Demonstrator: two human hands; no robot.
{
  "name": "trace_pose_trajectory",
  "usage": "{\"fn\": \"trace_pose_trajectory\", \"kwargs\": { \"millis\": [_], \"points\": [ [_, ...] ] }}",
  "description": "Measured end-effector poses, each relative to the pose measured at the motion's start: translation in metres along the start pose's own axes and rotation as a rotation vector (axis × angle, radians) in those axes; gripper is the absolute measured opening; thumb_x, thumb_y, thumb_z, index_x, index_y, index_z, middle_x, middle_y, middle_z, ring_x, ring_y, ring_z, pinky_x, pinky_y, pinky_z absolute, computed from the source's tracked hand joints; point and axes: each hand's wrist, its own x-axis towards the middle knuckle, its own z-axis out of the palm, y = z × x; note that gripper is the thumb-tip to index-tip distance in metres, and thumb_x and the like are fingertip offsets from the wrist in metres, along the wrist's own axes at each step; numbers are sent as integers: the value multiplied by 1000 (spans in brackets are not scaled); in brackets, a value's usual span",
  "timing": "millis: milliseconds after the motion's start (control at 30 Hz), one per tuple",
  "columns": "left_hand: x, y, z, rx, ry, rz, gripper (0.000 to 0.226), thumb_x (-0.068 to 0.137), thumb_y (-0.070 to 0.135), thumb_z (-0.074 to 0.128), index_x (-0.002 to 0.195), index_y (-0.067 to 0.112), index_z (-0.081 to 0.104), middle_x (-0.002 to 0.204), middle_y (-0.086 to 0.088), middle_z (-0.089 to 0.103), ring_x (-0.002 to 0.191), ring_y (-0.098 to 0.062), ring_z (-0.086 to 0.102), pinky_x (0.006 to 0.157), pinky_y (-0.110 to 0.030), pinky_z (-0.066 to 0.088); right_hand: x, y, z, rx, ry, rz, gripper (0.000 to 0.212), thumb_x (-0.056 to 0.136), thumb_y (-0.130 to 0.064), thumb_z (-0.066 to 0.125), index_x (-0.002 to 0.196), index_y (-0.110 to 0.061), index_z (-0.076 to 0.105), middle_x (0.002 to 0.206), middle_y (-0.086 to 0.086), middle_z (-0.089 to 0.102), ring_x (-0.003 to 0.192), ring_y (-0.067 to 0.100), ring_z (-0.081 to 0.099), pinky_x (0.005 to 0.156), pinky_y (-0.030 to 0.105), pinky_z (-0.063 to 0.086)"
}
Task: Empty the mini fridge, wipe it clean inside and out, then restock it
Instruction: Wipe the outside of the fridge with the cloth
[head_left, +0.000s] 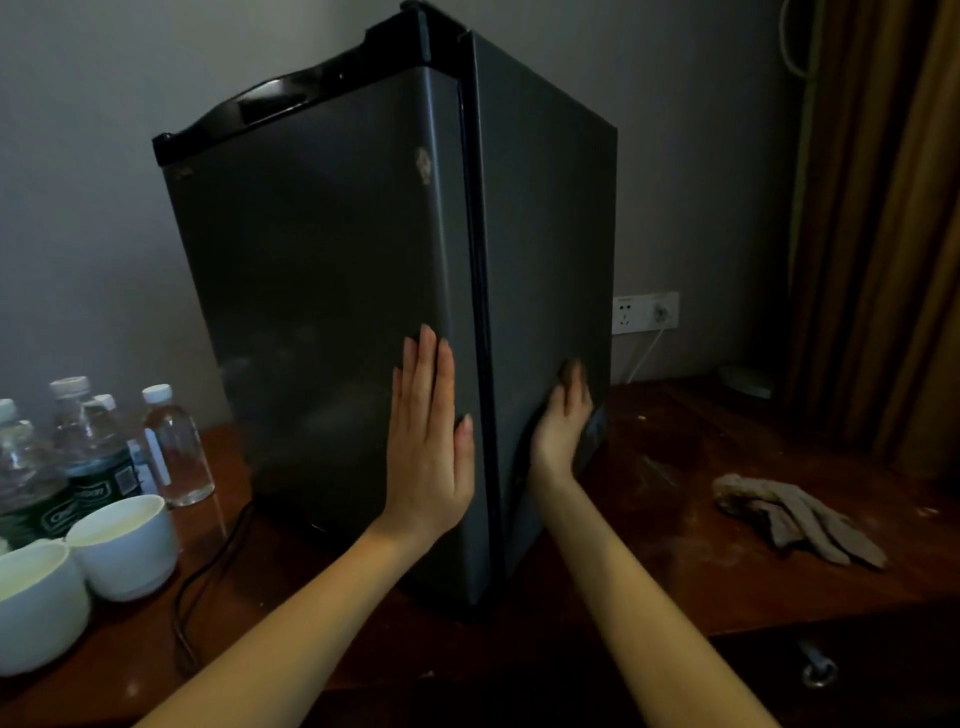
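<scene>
Both palms brace the mini fridge (363, 312) standing shut on the wooden desk (701, 467), probably to turn or steady it. Your left hand (428, 441) lies flat on the door, fingers straight and together; your right hand (563, 421) cups the side wall. Water bottles (93, 447) and cups (124, 545) wait left, a cloth (795, 514) right, in a dim room.

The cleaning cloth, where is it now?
The cloth lies crumpled on the wooden table, right of the mini fridge, untouched by either hand.
</scene>
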Motion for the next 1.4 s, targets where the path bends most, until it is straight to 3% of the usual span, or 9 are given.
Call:
{"fn": "trace_pose_trajectory", "kwargs": {
  "millis": [67, 167, 367, 633, 800, 1000, 1233, 1333, 1400],
  "points": [
    [0, -1, 0, -1, -6, -1, 67, 98, 18, 32, 153, 19, -7, 161, 3, -11, 149, -24, -2, 121, -38, 2, -44, -14, 0, -19, -118, -234, 44, 105, -25, 32, 148, -32, 28, 154, -13, 18, 138, -2, 23, 112, 14, 22],
    [0, 0, 0, 0, -2, 3, 67, 98, 19, 31, 153, 20, -8, 160, 4, -12, 149, -23, -3, 121, -39, 2, -74, -1, -7, -11, -196, -410, 45, 105, -20, 33, 148, -32, 27, 155, -14, 20, 140, -3, 25, 112, 12, 24],
    [0, -1, 1, 2, 27, 15, 67, 98, 19, 31, 153, 20, -8, 160, 6, -12, 149, -23, -3, 121, -37, 2, 24, 72, -25, -86, 40, 67, 43, 105, -15, 34, 147, -17, 33, 154, 10, 25, 141, 23, 27, 119, 36, 19],
    [-1, -5, 8, 5, 80, 34, 57, 103, 28, 21, 153, 16, -4, 161, 4, -8, 149, -26, 0, 120, -42, 4, 143, 145, -37, 15, 206, 462, 43, 100, -22, 46, 143, -18, 44, 142, 12, 47, 124, 37, 49, 104, 48, 43],
    [-2, -7, 10, -15, 103, 48, 57, 103, 29, 20, 154, 17, -2, 161, 5, -5, 149, -24, 1, 120, -42, 5, 178, 132, -37, 81, 207, 439, 42, 101, -16, 43, 143, -16, 43, 144, 9, 46, 127, 34, 47, 100, 38, 43],
    [-4, -8, 11, -33, 108, 53, 56, 102, 30, 19, 154, 19, -1, 161, 7, -4, 149, -23, 2, 120, -42, 5, 147, 82, -24, -22, 80, 123, 43, 103, -11, 34, 145, -14, 42, 150, 7, 38, 136, 25, 38, 116, 39, 27],
    [-4, -6, 9, -21, 85, 53, 66, 95, 15, 29, 153, 17, -3, 160, 7, -7, 149, -23, 0, 120, -41, 4, -8, 36, -16, -141, -74, -220, 42, 106, -20, 29, 145, -34, 27, 152, -9, 21, 133, -6, 23, 100, -5, 14],
    [-4, -6, 7, -8, 73, 54, 67, 95, 15, 30, 152, 15, -4, 160, 7, -9, 149, -22, -1, 120, -40, 3, -54, 46, -30, -148, -169, -174, 45, 105, -29, 27, 148, -38, 17, 149, -21, 11, 127, -24, 16, 103, -3, 12],
    [-4, -6, 6, -8, 67, 57, 67, 95, 15, 30, 153, 17, -5, 160, 7, -9, 149, -22, -1, 120, -40, 3, -55, 57, -39, -168, -195, -106, 47, 105, -31, 26, 151, -35, 13, 151, -18, 9, 132, -14, 15, 111, 11, 12]
  ]
}}
